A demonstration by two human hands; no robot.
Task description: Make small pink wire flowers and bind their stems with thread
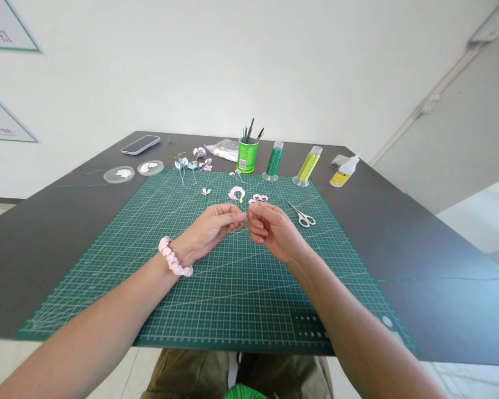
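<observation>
Over the cutting mat (233, 299), my left hand (216, 227) and my right hand (272, 227) meet almost fingertip to fingertip. Both are closed in a pinch. What they pinch is too small and hidden to make out, though a bit of pale green shows just above the left fingertips. Right behind the fingers lie a pink petal ring (237, 193) and a cluster of pink petals (259, 198). A small cream flower (206, 192) rests left of them. To the right of my right hand lie white-handled scissors (305, 216), blades slightly apart.
Behind the mat stand a green can (247, 156) of tools, a dark green thread spool (273, 162), a yellow-green spool (309, 166) and a glue bottle (344, 170). Blue flowers (187, 164), mauve flowers (199, 152), two shallow dishes (118, 174) and a phone (141, 144) lie back left.
</observation>
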